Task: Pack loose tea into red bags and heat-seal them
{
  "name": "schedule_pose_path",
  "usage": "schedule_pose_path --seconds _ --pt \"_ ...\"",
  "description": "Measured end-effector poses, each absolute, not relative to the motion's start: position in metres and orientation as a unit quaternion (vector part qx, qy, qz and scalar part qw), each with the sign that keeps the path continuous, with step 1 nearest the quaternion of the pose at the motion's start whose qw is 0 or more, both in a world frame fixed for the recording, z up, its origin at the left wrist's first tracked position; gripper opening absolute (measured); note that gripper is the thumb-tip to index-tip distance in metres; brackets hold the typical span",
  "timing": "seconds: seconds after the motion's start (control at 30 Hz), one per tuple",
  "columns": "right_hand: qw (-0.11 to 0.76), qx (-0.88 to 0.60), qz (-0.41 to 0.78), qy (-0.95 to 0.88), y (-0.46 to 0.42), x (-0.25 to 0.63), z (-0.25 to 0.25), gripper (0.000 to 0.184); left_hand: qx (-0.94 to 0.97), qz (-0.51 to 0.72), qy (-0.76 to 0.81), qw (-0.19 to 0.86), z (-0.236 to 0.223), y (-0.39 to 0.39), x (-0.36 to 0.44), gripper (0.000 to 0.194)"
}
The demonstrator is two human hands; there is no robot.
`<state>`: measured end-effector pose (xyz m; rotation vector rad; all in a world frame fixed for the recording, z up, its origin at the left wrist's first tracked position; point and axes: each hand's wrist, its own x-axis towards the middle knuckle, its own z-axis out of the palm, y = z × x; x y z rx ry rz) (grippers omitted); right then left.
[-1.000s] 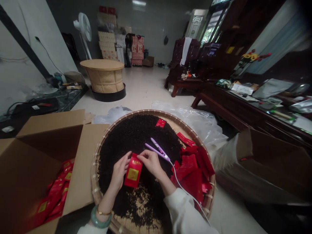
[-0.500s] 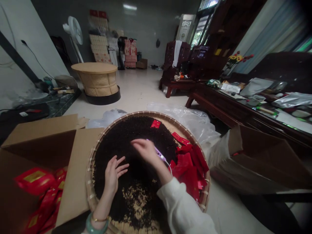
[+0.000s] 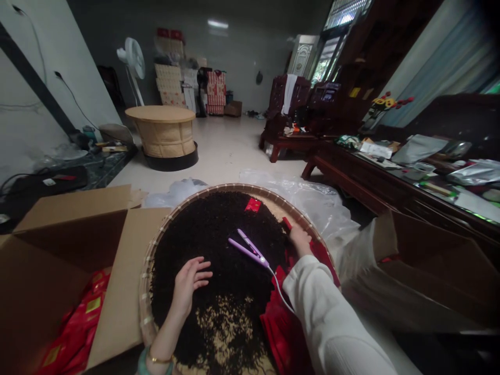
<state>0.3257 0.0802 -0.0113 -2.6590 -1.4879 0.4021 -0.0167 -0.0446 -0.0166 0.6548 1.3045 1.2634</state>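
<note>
With twelve at the far rim of the round tray (image 3: 145,294), the left hand (image 3: 189,281) is at nine o'clock above the dark leaves (image 3: 211,224), wide, its fingers loosely spread. The right hand (image 3: 300,241) is at two o'clock, at the upper end of the red packets (image 3: 283,333), which lie heaped from two round to five; its fingers are partly hidden, so I cannot tell whether it grips one. The purple iron (image 3: 261,260) lies on the leaves near the centre, its arms apart and pointing to eleven, its white cord (image 3: 279,289) running toward five. A lone packet (image 3: 253,204) rests on the leaves just past twelve. Outside the tray, at eight, filled packets (image 3: 86,315) lie in the box (image 3: 142,255).
</note>
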Motion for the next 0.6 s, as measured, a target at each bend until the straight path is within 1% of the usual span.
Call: schedule_pose_path --seconds 0.07,0.13,0.27,0.4,0.47,0.53,0.6 --pt "0.071 -0.868 0.161 -0.464 0.084 0.331 -0.009 0.035 0.278 0.536 0.558 0.570 -0.018 -0.044 -0.016 0.031" --pt "0.127 -0.848 0.198 -0.476 0.087 0.328 -0.003 0.038 0.277 0.535 0.562 0.566 -0.020 -0.043 -0.016 0.032" --pt "0.234 -0.727 0.323 -0.559 0.075 0.284 0.006 0.038 0.285 0.540 0.562 0.558 -0.020 -0.042 -0.016 0.041" --pt "0.261 -0.583 0.463 -0.614 0.033 0.214 0.004 0.028 0.321 0.558 0.519 0.562 -0.015 -0.045 -0.014 0.056" --pt "0.290 -0.438 0.581 -0.621 0.009 0.185 0.002 0.026 0.336 0.561 0.499 0.569 -0.013 -0.047 -0.011 0.064" --pt "0.293 -0.386 0.608 -0.629 -0.011 0.164 -0.002 0.023 0.351 0.561 0.487 0.570 -0.014 -0.047 -0.009 0.068" --pt "0.292 -0.397 0.570 -0.658 -0.025 0.153 -0.005 0.020 0.368 0.562 0.496 0.550 -0.017 -0.046 -0.008 0.059"
